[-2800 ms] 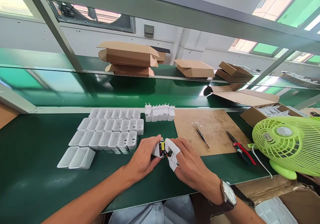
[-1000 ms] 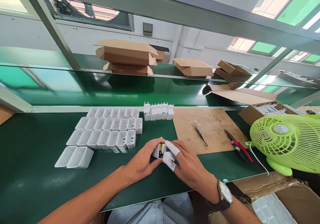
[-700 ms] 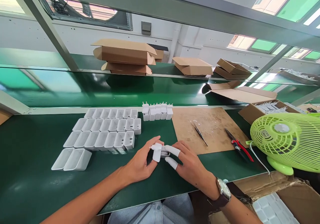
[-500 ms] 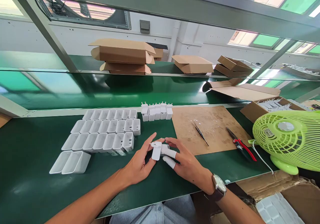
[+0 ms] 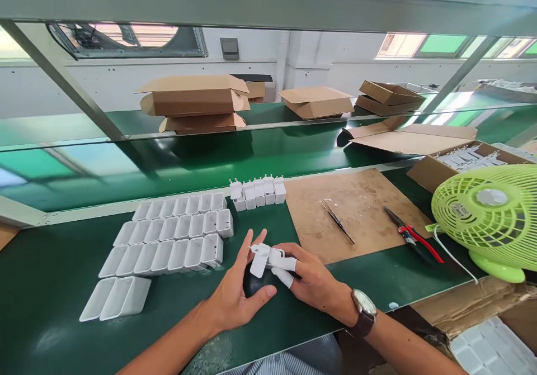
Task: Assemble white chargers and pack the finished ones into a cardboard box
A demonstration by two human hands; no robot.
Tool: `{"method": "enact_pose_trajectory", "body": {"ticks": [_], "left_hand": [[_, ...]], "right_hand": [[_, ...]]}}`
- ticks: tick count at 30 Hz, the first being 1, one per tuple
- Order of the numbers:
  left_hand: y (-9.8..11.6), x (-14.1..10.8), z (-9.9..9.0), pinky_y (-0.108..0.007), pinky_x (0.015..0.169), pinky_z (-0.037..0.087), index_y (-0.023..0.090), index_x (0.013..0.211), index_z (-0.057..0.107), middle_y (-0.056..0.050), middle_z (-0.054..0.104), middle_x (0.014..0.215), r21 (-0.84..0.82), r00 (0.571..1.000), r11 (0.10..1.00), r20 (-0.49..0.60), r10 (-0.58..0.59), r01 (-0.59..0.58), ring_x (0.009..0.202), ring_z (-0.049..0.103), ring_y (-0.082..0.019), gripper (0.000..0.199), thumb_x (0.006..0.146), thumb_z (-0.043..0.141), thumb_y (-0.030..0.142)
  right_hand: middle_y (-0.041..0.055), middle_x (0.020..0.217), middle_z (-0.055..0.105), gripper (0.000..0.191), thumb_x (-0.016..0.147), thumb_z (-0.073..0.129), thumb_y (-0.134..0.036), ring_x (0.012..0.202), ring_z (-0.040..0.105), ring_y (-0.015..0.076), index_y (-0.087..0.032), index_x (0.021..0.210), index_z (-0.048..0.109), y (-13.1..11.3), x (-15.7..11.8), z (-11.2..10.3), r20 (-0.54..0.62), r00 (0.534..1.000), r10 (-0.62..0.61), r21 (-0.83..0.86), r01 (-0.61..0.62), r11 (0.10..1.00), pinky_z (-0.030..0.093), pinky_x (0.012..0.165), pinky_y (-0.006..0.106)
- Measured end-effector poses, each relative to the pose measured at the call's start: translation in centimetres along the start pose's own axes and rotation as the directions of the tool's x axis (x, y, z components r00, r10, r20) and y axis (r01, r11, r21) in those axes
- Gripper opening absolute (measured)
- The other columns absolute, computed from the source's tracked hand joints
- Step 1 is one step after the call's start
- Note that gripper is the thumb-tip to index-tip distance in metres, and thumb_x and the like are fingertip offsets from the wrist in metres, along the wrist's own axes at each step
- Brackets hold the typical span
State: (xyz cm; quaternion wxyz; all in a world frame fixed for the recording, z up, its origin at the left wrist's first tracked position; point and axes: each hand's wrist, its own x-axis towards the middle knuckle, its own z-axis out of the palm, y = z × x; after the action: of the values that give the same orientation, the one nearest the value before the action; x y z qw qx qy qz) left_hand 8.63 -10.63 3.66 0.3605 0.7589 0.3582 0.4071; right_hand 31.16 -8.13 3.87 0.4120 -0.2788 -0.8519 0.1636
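Note:
My right hand (image 5: pixel 312 277), with white covers on two fingers, grips a white plastic plug housing (image 5: pixel 272 257) from the right. A flat white plate with pins, a plug cover (image 5: pixel 260 260), sits tilted at the housing's left end. My left hand (image 5: pixel 235 288) is around that end, fingers spread and thumb stretched out below; whether its fingertips touch the cover is unclear. Under the cover shows a dark rounded shape I cannot make out. Behind my hands stand several white housings with pinned covers (image 5: pixel 258 191). To the left, open white housings (image 5: pixel 168 255) stand in rows.
Tweezers (image 5: pixel 338 222) and red-handled pliers (image 5: pixel 413 235) lie on or by a brown board (image 5: pixel 310 196). At right stand a green fan (image 5: pixel 482 218) and a carton of white parts (image 5: pixel 432 174). Cardboard boxes (image 5: pixel 193 98) rest on the shelf behind.
My left thumb has moved away from the cover and my left hand has opened wider. My right hand keeps hold of the housing. The camera view has tilted.

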Motion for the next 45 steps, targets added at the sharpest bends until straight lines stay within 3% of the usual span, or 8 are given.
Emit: {"method": "enact_pose_trajectory", "body": {"ticks": [9, 17, 21, 24, 29, 33, 41, 45], "left_hand": [[-0.2, -0.1, 0.4, -0.056, 0.111, 0.050, 0.027, 0.163, -0.009, -0.026, 0.025, 0.167, -0.058, 1.000, 0.998, 0.007, 0.011, -0.010, 0.149, 0.042, -0.035, 0.103, 0.095, 0.060, 0.061], [-0.1, -0.4, 0.3, -0.052, 0.113, 0.048, 0.027, 0.164, -0.008, -0.026, 0.019, 0.169, -0.105, 0.999, 0.993, -0.026, 0.045, -0.048, 0.149, 0.042, -0.037, 0.109, 0.091, 0.064, 0.063], [0.1, -0.1, 0.5, -0.049, 0.111, 0.049, 0.028, 0.164, -0.007, -0.025, 0.023, 0.167, -0.099, 0.997, 0.993, -0.017, 0.069, -0.071, 0.147, 0.045, -0.036, 0.112, 0.088, 0.067, 0.065], [0.2, -0.1, 0.7, -0.046, 0.113, 0.048, 0.031, 0.164, -0.001, -0.021, 0.034, 0.165, -0.043, 0.997, 0.997, -0.043, 0.063, -0.065, 0.147, 0.046, -0.032, 0.101, 0.093, 0.068, 0.052], [0.0, -0.6, 0.7, -0.041, 0.115, 0.047, 0.033, 0.160, 0.020, -0.011, 0.062, 0.145, 0.009, 0.983, 0.998, -0.172, -0.060, 0.062, 0.136, 0.058, -0.021, 0.063, 0.105, 0.050, 0.027], [-0.4, -0.5, 0.7, -0.034, 0.098, 0.057, 0.030, 0.153, 0.033, -0.008, 0.071, 0.128, -0.028, 0.963, 0.990, -0.228, -0.142, 0.139, 0.119, 0.068, -0.019, 0.052, 0.105, 0.051, 0.030], [-0.3, -0.3, 0.7, -0.034, 0.089, 0.061, 0.026, 0.146, 0.041, -0.010, 0.070, 0.129, -0.127, 0.935, 0.958, -0.217, -0.281, 0.258, 0.111, 0.071, -0.020, 0.045, 0.104, 0.053, 0.038], [-0.5, -0.4, 0.5, -0.040, 0.098, 0.059, 0.028, 0.151, 0.037, -0.013, 0.064, 0.140, -0.168, 0.956, 0.965, -0.176, -0.232, 0.203, 0.120, 0.068, -0.024, 0.054, 0.103, 0.053, 0.046]], "right_hand": [[0.0155, 0.121, 0.065, 0.029, 0.090, 0.049, -0.001, 0.103, 0.068, 0.0236, -0.019, 0.111, 0.058, -0.4, -0.8, 0.4, 0.088, 0.996, 0.017, -0.109, -0.008, 0.994, 0.064, 0.075, 0.034], [0.0147, 0.125, 0.065, 0.026, 0.093, 0.052, -0.005, 0.107, 0.067, 0.0230, -0.021, 0.113, 0.058, -1.1, -0.6, -0.2, -0.039, 0.999, 0.004, -0.041, -0.006, 0.999, 0.063, 0.081, 0.035], [0.0140, 0.124, 0.066, 0.033, 0.092, 0.048, -0.004, 0.106, 0.068, 0.0239, -0.022, 0.117, 0.059, -1.0, -1.1, 0.0, 0.071, 0.997, 0.033, -0.065, -0.028, 0.997, 0.063, 0.079, 0.035], [0.0149, 0.127, 0.066, 0.035, 0.093, 0.048, -0.006, 0.106, 0.069, 0.0256, -0.021, 0.122, 0.058, -0.9, -1.4, 0.3, 0.137, 0.987, 0.086, -0.085, -0.075, 0.994, 0.064, 0.078, 0.036], [0.0143, 0.127, 0.066, 0.038, 0.100, 0.051, -0.013, 0.105, 0.069, 0.0258, -0.022, 0.136, 0.049, -0.9, -1.6, 0.8, 0.074, 0.985, 0.154, -0.084, -0.147, 0.985, 0.063, 0.083, 0.039], [0.0147, 0.124, 0.066, 0.029, 0.101, 0.050, -0.014, 0.106, 0.068, 0.0267, -0.022, 0.128, 0.054, -0.7, -1.5, 0.8, 0.081, 0.993, 0.089, -0.110, -0.080, 0.991, 0.062, 0.080, 0.038], [0.0132, 0.118, 0.065, 0.025, 0.094, 0.052, -0.007, 0.098, 0.064, 0.0236, -0.020, 0.113, 0.062, -1.6, -0.9, -0.1, 0.219, 0.961, 0.169, -0.245, -0.113, 0.963, 0.056, 0.070, 0.032], [0.0111, 0.110, 0.066, 0.024, 0.093, 0.055, -0.012, 0.090, 0.064, 0.0225, -0.021, 0.113, 0.065, -1.5, -0.6, 0.4, 0.161, 0.948, 0.273, -0.074, -0.264, 0.962, 0.056, 0.074, 0.034]]}}
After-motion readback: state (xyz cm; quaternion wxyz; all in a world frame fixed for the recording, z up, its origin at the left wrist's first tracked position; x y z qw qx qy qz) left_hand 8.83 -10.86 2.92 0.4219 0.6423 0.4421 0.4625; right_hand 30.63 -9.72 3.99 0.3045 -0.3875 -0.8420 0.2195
